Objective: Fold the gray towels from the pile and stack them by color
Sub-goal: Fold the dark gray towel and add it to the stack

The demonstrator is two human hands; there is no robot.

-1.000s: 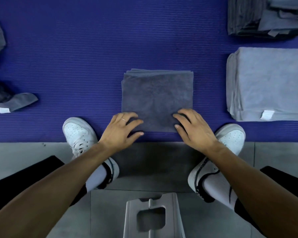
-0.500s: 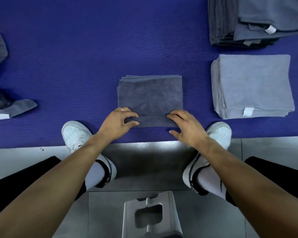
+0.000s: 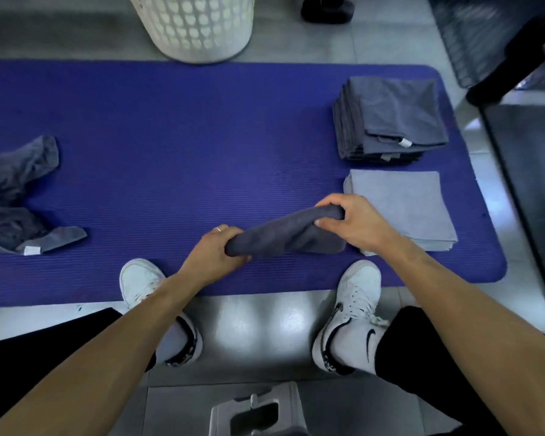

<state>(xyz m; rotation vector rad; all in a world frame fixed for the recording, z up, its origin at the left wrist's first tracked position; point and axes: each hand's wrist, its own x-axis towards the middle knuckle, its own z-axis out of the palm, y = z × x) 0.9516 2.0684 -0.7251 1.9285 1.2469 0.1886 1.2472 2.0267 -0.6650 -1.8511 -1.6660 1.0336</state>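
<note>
At the near edge, part of a pale gray plastic stool (image 3: 258, 410) with a cut-out slot is seen on the glossy tiled floor (image 3: 252, 328), flanked by two white sneakers (image 3: 356, 297) whose toes are set on the mat's near edge. Just beyond, a folded dark gray towel (image 3: 283, 236) is held above the purple mat (image 3: 177, 146) by both hands. It is seen as a thick, soft bundle of matte, fuzzy cloth, gathered narrow at each end and sagging in the middle. Its long axis is laid left to right and tilted, the right end being raised and farther away. The left end is enclosed by the grip of the left hand (image 3: 216, 250), fingers curled tightly round it, a ring being worn on one finger. The right end is pinched by the grip of the right hand (image 3: 350, 221), thumb under and fingers over.

The mat is ribbed foam with rounded corners. At right, a square stack of light gray towels (image 3: 416, 202) is partly overlapped by the right hand; behind it a taller stack of dark gray towels (image 3: 394, 118) is seen, white tags showing. At far left, a crumpled pile of unfolded gray towels (image 3: 16, 196) is spread. Beyond the mat, a white perforated laundry basket (image 3: 195, 23) is set on the floor.
</note>
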